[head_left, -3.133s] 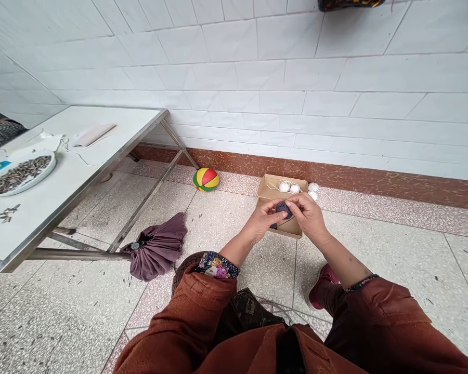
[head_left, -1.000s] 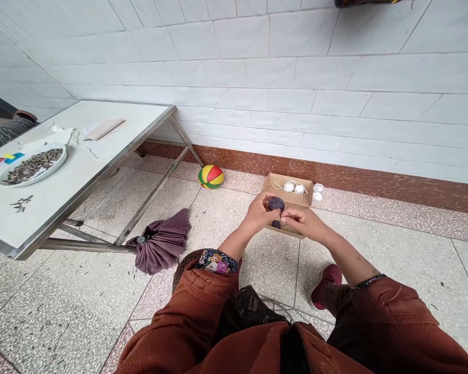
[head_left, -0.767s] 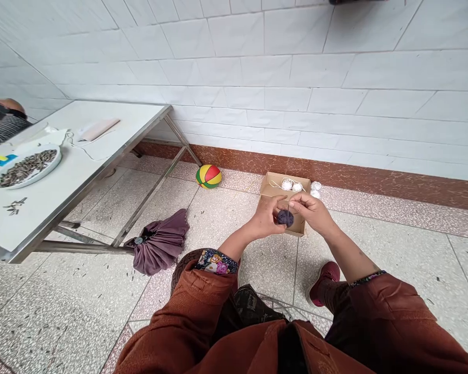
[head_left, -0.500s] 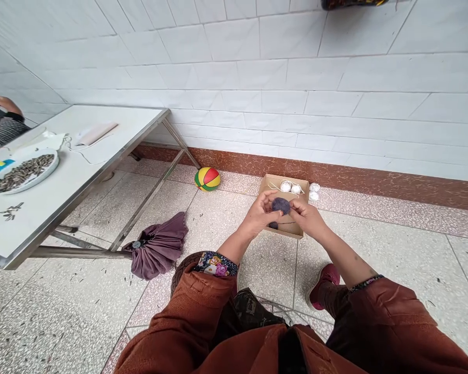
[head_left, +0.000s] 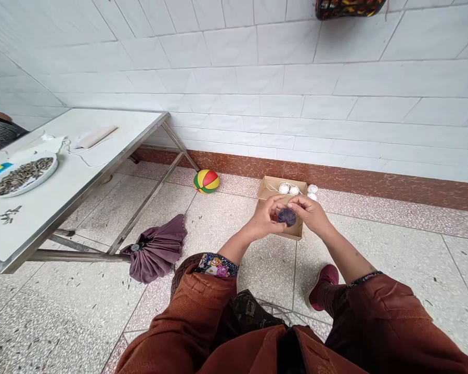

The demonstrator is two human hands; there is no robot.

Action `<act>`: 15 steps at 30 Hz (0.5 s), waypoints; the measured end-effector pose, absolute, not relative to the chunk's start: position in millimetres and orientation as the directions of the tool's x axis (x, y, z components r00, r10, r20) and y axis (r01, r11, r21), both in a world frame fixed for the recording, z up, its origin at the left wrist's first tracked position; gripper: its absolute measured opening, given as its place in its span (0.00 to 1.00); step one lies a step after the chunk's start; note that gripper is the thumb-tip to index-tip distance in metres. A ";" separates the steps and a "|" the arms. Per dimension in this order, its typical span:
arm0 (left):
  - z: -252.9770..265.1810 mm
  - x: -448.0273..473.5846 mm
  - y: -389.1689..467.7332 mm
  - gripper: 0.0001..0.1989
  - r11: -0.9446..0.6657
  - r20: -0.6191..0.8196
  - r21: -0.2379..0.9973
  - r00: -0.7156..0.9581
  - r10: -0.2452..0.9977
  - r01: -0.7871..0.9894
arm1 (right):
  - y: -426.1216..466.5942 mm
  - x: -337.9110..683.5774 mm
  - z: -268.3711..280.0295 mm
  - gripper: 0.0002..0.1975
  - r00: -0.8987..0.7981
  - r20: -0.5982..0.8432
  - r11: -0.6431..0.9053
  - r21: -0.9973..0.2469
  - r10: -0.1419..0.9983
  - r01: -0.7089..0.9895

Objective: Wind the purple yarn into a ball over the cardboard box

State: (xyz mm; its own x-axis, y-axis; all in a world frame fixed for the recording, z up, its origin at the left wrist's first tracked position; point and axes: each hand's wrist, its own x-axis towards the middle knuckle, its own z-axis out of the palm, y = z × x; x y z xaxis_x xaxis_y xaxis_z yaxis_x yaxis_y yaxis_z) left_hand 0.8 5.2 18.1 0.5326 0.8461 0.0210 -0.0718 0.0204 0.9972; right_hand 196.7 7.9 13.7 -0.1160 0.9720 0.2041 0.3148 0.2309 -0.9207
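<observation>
Between my two hands, above a shallow cardboard box (head_left: 290, 236), is a ball of dark purple-grey yarn (head_left: 287, 217). My left hand (head_left: 264, 218) is curled round the ball's left side, thumb below and fingers above. With thumb and fingertips pinched together, my right hand (head_left: 310, 212) is at the ball's upper right edge, on its yarn; the strand itself is too fine to make out. Balls of white yarn (head_left: 289, 189) lie in the far end of the box. Part of the box floor is hidden by my hands.
More white yarn balls (head_left: 312, 192) lie just right of the box. A striped toy ball (head_left: 206, 181) rests by the wall. Left stands a metal-framed table (head_left: 89, 179) bearing a plate of seeds (head_left: 23, 175); purple cloth (head_left: 158, 249) lies near its leg. Another person's arm (head_left: 0, 132) shows far left.
The yarn ball is slightly lower and turned in my left hand. My right hand has shifted from the ball's right side to its upper edge. The view has tilted up slightly.
</observation>
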 end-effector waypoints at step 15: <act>4.3 4.8 9.7 0.46 -0.086 0.007 0.983 0.434 0.901 0.162 | -4.9 196.2 34.6 0.16 -0.206 0.231 0.282 -0.921 0.951 0.270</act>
State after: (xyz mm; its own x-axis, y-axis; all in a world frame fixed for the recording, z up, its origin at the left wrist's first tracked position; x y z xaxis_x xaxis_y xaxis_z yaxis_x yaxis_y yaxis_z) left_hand 4.8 9.7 4.3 0.4337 0.9010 0.0069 0.1625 -0.0857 0.9830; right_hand 196.2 -4.9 34.6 -0.2061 0.9509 0.2309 0.2703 0.2821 -0.9205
